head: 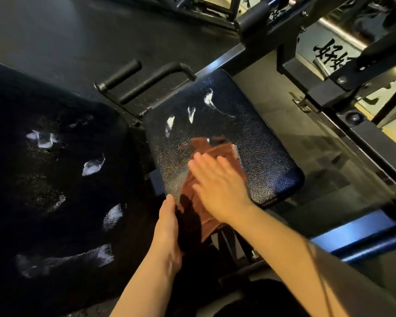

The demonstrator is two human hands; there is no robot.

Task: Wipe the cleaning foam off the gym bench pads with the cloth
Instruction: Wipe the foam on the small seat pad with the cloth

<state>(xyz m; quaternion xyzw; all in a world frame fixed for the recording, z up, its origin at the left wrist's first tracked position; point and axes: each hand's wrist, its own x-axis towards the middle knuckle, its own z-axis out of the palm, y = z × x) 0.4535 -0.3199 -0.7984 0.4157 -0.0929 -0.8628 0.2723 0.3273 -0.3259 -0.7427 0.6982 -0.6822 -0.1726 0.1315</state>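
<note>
1. Back pad: the largest surface, lying left of the seat pad. It carries several foam patches, spread from its upper middle down toward its near edge. None appears wiped.

2. Seat pad: smaller, right of the back pad, its long axis running from the near edge away toward the frame. Its surface is wet and speckled. Three foam streaks remain in a row across its far half.

3. Handles: two black bars at the seat pad's far-left corner, clear of the work.

4. Cloth: reddish, crumpled, lying on the near half of the seat pad, with its tail hanging over the near edge. The foam streaks lie just beyond it, up and to the left.

5. Right hand: fingers spread and flat, pressing down on top of the cloth, not gripping it. It is blurred, so judged to be mid-stroke. It is the hand nearer the streaks.

6. Left hand: at the seat pad's near-left corner, against the cloth's hanging tail. Whether it pinches the tail cannot be told.

7. Judgement: the next stroke should run along the seat pad's long axis toward the far edge. The back pad is wholly outstanding.
</note>
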